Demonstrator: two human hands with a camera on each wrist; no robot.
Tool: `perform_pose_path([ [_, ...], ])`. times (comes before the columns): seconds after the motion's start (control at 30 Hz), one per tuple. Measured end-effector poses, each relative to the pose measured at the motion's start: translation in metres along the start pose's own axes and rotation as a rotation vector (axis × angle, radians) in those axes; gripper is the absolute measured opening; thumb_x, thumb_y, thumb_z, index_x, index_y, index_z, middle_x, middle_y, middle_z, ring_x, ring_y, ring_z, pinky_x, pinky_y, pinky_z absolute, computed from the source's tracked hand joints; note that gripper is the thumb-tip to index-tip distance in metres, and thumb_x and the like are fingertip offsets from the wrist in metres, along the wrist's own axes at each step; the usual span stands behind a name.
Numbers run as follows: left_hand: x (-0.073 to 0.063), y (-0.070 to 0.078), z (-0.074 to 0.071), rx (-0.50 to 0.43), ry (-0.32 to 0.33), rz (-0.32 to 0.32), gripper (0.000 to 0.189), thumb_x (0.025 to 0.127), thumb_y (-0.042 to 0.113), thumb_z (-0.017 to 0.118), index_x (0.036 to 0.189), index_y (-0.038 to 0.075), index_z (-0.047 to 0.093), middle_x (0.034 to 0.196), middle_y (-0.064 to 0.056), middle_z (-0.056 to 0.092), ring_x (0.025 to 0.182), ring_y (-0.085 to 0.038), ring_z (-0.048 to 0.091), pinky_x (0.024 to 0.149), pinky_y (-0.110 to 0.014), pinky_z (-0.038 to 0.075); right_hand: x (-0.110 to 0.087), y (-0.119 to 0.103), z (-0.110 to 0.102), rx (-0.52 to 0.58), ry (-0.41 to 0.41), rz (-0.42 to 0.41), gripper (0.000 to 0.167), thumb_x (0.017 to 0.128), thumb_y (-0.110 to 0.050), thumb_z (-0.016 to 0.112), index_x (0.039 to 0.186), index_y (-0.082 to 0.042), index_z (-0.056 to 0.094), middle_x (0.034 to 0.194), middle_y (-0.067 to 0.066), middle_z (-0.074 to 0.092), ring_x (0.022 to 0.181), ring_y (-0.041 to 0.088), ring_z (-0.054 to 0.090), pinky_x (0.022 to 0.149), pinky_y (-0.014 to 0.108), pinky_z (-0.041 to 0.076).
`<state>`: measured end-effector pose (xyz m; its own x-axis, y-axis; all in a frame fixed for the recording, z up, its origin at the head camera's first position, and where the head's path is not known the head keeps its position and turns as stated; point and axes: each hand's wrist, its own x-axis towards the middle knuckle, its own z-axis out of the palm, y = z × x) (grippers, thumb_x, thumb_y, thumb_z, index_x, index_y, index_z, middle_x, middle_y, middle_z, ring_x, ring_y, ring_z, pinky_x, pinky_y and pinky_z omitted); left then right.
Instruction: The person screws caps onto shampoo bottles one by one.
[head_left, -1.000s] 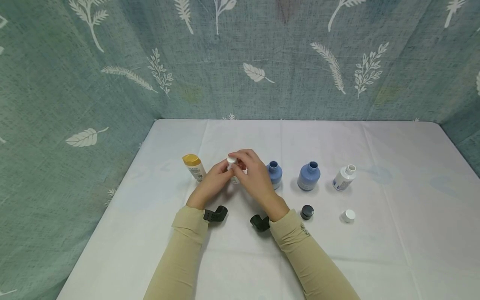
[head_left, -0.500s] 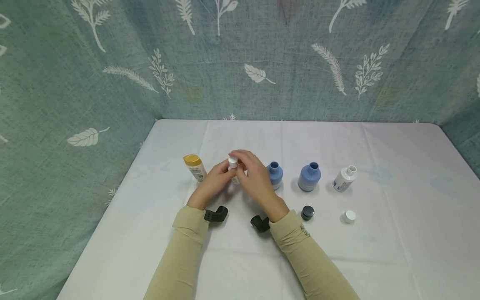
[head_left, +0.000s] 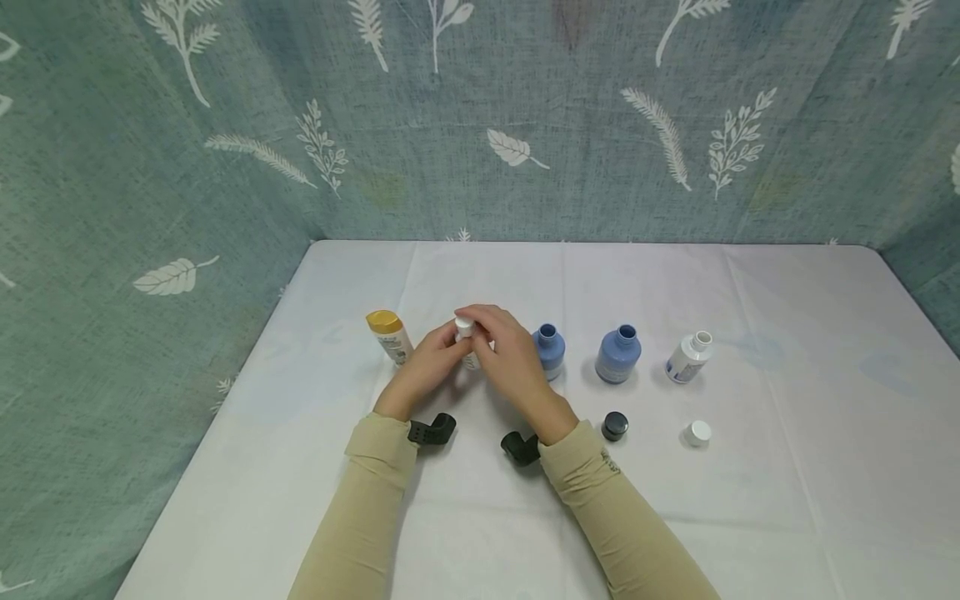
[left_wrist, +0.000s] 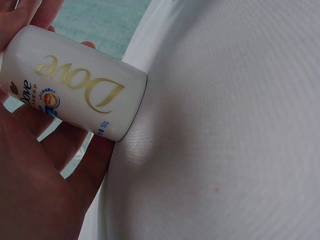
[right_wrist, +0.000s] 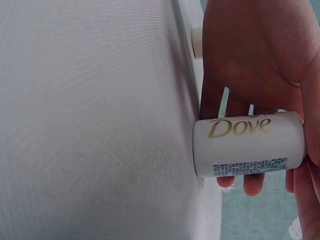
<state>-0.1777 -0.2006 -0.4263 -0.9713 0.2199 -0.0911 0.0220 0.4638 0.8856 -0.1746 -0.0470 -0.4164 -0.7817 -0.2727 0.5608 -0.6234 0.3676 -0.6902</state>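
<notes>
"Standing between the two hands, is that a Dove bottle [head_left: 471, 362]?"

"Yes. From above, it's upright on the table [head_left: 750, 517], between the yellow-capped bottle [head_left: 391, 337] and the blue bottles [head_left: 618, 358]."

"Why both hands?"

"The left hand [head_left: 427, 362] wraps the body, I'd guess to steady it, while the right hand [head_left: 512, 352] pinches the top cap [head_left: 464, 325], perhaps to turn it. Both arms slant inward."

"And those loose lids?"

"The black lid [head_left: 615, 426] and white lid [head_left: 697, 433] lie nearer the person than the uncapped bottles, maybe kept within reach."

"What does the left wrist show?"

"The bottle's base meets the cloth, and the left fingers curl behind its body. That leaves the lettering uncovered."

"And the right wrist?"

"The left fingertips peep out past the bottle. The right hand shows only partly, its fingers gathered at the top end; the cap itself is hidden there."
</notes>
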Motion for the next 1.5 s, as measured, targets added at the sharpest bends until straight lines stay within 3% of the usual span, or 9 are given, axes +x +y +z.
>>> perform_pose_path([
  [0.23, 0.003, -0.009, 0.003, -0.004, 0.021, 0.038, 0.039, 0.089, 0.04, 0.05, 0.122, 0.019, 0.052, 0.123, 0.001, 0.052, 0.118, -0.014, 0.04, 0.099, -0.04, 0.029, 0.0, 0.0, 0.001, 0.013, 0.016, -0.006, 0.026, 0.085, -0.005, 0.055, 0.109, -0.014, 0.061, 0.107, -0.004, 0.056, 0.092, 0.007, 0.05, 0.076, 0.024, 0.042],
  [0.5, 0.003, -0.009, 0.002, 0.0, 0.009, 0.034, 0.036, 0.091, 0.033, 0.048, 0.123, 0.016, 0.051, 0.126, -0.001, 0.05, 0.121, -0.015, 0.037, 0.101, -0.041, 0.026, 0.0, -0.001, 0.002, 0.008, 0.028, 0.006, 0.026, 0.084, -0.01, 0.058, 0.109, -0.015, 0.062, 0.107, -0.003, 0.054, 0.089, 0.007, 0.049, 0.073, 0.024, 0.042],
  [0.57, 0.003, -0.006, 0.001, -0.014, 0.002, 0.028, 0.036, 0.092, 0.03, 0.049, 0.124, 0.014, 0.051, 0.126, -0.002, 0.05, 0.122, -0.016, 0.036, 0.101, -0.041, 0.025, 0.0, -0.001, 0.002, 0.007, 0.03, 0.005, 0.026, 0.084, -0.01, 0.058, 0.109, -0.015, 0.062, 0.108, -0.003, 0.054, 0.089, 0.007, 0.049, 0.073, 0.024, 0.042],
  [0.8, -0.013, 0.022, 0.0, -0.003, -0.002, 0.044, 0.035, 0.093, 0.02, 0.046, 0.124, 0.005, 0.048, 0.128, -0.011, 0.048, 0.123, -0.022, 0.035, 0.101, -0.044, 0.025, 0.0, -0.001, 0.001, 0.01, 0.012, 0.006, 0.028, 0.084, -0.009, 0.056, 0.112, -0.014, 0.06, 0.114, -0.004, 0.054, 0.094, 0.006, 0.05, 0.079, 0.024, 0.042],
  [1.03, -0.014, 0.025, 0.001, -0.017, 0.007, 0.021, 0.035, 0.093, 0.021, 0.047, 0.124, 0.005, 0.049, 0.126, -0.01, 0.049, 0.119, -0.021, 0.039, 0.099, -0.041, 0.028, 0.0, 0.001, 0.001, -0.009, -0.006, -0.001, 0.032, 0.085, -0.006, 0.051, 0.115, -0.015, 0.06, 0.118, -0.006, 0.055, 0.106, 0.006, 0.048, 0.082, 0.024, 0.041],
  [1.5, -0.013, 0.023, 0.0, -0.028, -0.007, 0.019, 0.036, 0.093, 0.023, 0.046, 0.126, 0.007, 0.047, 0.128, -0.008, 0.047, 0.12, -0.019, 0.038, 0.099, -0.04, 0.028, 0.0, 0.001, 0.0, 0.007, -0.01, 0.006, 0.028, 0.085, -0.008, 0.053, 0.111, -0.016, 0.061, 0.112, -0.006, 0.056, 0.092, 0.006, 0.049, 0.076, 0.023, 0.042],
])
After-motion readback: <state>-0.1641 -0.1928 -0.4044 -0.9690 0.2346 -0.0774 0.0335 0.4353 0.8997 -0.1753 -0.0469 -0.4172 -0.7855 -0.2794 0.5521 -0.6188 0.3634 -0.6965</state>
